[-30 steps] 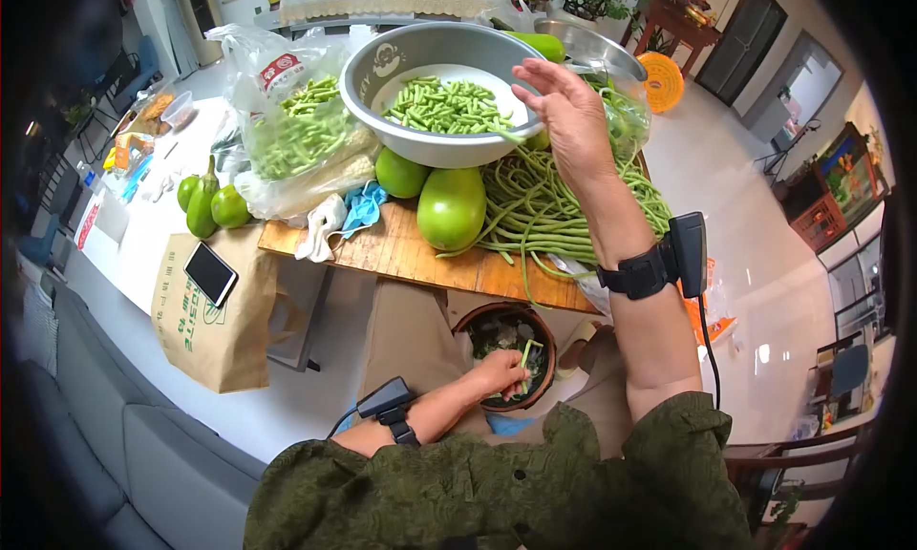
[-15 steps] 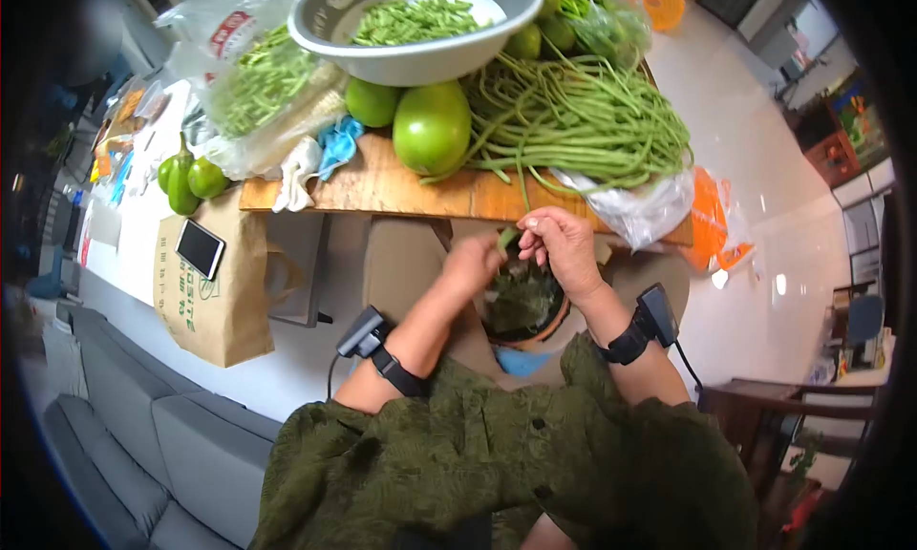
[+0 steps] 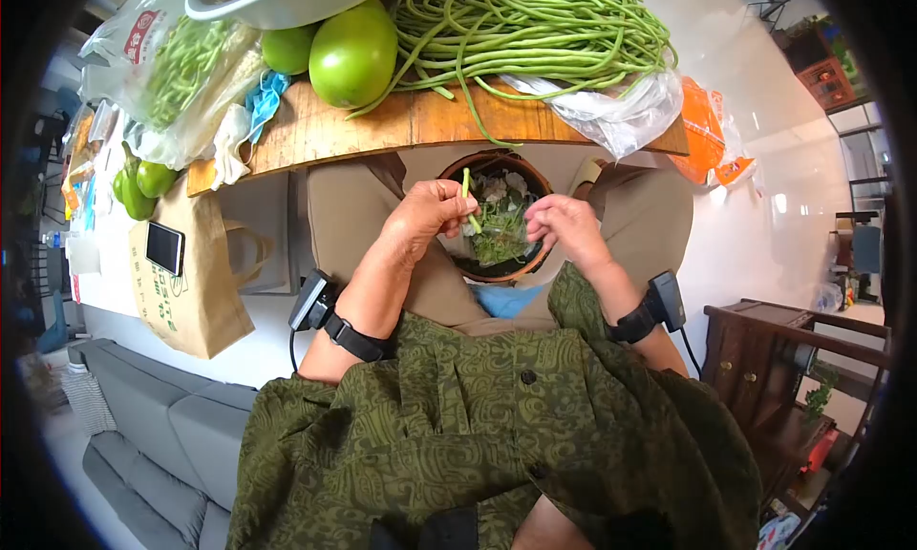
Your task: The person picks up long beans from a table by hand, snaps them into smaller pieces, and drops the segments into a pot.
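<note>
My left hand (image 3: 428,218) pinches a short piece of green long bean (image 3: 466,199) upright between thumb and fingertips, at the left side of a round bin (image 3: 543,182). Inside the bin lie green trimmings and other scraps (image 3: 501,227). My right hand (image 3: 571,231) is at the bin's right side, its fingers curled together; whether anything small is in them is hidden. Above my hands, a large pile of long beans (image 3: 544,34) lies on the wooden tabletop (image 3: 382,128), and one bean hangs over its front edge.
A large round green fruit (image 3: 353,53) and a grey-white basin (image 3: 287,4) stand at the table's left. Beside them lies a plastic bag of cut beans (image 3: 186,73). A paper bag (image 3: 196,297) with a phone (image 3: 164,248) stands left; an orange bag (image 3: 705,135) hangs right.
My hands have moved apart, the left going left with the bean piece. My view has tilted down, so more of the bin shows and the basin is partly cut off.
</note>
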### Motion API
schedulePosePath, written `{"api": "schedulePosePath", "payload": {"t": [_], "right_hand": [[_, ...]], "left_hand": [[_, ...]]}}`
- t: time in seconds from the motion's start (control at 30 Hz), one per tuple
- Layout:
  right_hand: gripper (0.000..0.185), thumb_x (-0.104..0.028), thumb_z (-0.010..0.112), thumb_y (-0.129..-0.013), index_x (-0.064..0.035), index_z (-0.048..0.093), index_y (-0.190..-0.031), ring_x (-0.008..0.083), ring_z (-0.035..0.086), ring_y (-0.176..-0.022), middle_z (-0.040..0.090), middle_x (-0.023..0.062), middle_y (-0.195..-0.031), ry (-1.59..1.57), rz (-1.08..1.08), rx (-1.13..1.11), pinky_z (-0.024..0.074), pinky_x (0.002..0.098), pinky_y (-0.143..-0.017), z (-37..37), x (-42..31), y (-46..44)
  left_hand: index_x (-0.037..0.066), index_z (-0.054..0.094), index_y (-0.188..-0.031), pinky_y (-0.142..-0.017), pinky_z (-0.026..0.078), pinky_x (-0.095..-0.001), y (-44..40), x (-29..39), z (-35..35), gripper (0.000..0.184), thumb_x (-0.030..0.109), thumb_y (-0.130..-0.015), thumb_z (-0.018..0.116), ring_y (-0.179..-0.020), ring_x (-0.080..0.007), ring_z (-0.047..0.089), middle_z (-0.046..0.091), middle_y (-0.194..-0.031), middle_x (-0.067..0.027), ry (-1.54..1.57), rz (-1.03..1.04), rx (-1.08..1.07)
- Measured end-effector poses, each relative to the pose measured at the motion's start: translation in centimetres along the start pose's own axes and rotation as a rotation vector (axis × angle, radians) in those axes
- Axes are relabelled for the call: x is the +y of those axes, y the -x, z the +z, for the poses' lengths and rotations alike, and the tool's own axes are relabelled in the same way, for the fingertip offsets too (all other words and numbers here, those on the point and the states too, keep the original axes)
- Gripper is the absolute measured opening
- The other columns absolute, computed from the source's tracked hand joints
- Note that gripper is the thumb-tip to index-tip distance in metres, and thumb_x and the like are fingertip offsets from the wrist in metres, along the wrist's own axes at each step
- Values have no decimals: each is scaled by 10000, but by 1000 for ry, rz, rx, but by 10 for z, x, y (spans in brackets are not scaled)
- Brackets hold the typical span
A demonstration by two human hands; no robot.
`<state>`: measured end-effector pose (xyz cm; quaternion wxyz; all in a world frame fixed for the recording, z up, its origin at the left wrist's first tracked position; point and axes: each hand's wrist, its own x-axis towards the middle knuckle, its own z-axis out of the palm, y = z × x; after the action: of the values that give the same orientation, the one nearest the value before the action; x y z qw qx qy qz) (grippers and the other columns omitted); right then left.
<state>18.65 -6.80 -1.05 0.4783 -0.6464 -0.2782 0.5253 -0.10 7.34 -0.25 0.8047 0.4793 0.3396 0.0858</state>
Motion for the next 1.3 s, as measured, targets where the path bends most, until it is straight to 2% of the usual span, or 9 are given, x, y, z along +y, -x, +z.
{"api": "schedulePosePath", "payload": {"t": [0.27, 0.47, 0.57, 0.9, 1.0, 1.1, 1.17, 1.2, 1.3], "right_hand": [[174, -103, 476, -832, 19, 574, -907, 137, 627, -701, 629, 99, -782, 24, 75, -115, 490, 223, -483, 23, 12, -5], [161, -71, 496, -732, -28, 641, -787, 364, 580, -777, 594, 195, -808, 929, -99, -77, 457, 441, -678, -8, 63, -74], [173, -77, 526, -712, -37, 649, -827, 367, 573, -798, 596, 205, -846, 1297, -127, -148, 465, 433, -693, -2, 90, -106], [173, -139, 504, -755, -65, 617, -864, 361, 578, -831, 608, 188, -861, 1395, -148, -262, 470, 432, -714, 39, 111, -139], [188, -145, 479, -767, -49, 618, -849, 335, 608, -744, 608, 185, -779, 1317, -193, -66, 492, 412, -639, 45, 136, -149], [229, -152, 509, -768, -17, 621, -915, 340, 589, -859, 610, 199, -929, 1453, -366, -217, 455, 421, -762, 49, 132, -151], [198, -118, 503, -757, -21, 644, -857, 335, 594, -850, 619, 191, -904, 1431, -142, -406, 452, 415, -768, 54, 109, -146], [305, -196, 504, -759, -2, 582, -981, 324, 547, -984, 577, 212, -1029, 1192, -257, -224, 429, 395, -831, 54, 120, -149], [183, -94, 490, -757, -8, 642, -813, 332, 593, -843, 619, 199, -895, 1215, -425, -112, 450, 406, -769, 48, 154, -159]], "left_hand": [[40, 579, -739, -452, 395, -206, 0, -5, 8, 92, 108, -788, 615, -462, -74, 464, 552, -608, -12, 146, 47, 132], [51, 563, -723, -434, 376, -204, -4, -9, -15, 120, 127, -802, 612, -455, -75, 461, 545, -591, -6, 168, 6, 240], [53, 572, -741, -437, 381, -200, -7, -8, -19, 117, 139, -806, 619, -466, -74, 472, 557, -609, -8, 272, -29, 251], [55, 556, -729, -444, 376, -199, -12, 6, -16, 133, 143, -803, 624, -467, -79, 468, 553, -606, -13, 294, -91, 260], [52, 557, -735, -443, 363, -189, -14, 7, -14, 155, 176, -808, 614, -465, -66, 458, 538, -599, 0, 260, -98, 266], [37, 562, -740, -442, 357, -192, -13, 9, -11, 124, 136, -804, 601, -460, -62, 448, 543, -604, -5, 232, -104, 291], [34, 562, -740, -437, 351, -192, -15, 8, -10, 121, 128, -805, 601, -457, -67, 451, 542, -605, -8, 255, -108, 280], [36, 576, -755, -445, 361, -187, -15, 8, -9, 123, 143, -805, 610, -465, -64, 460, 547, -612, -5, 256, -107, 270], [35, 590, -775, -458, 375, -182, -15, 7, -10, 116, 144, -805, 616, -475, -63, 467, 556, -626, -6, 254, -102, 249]]}}
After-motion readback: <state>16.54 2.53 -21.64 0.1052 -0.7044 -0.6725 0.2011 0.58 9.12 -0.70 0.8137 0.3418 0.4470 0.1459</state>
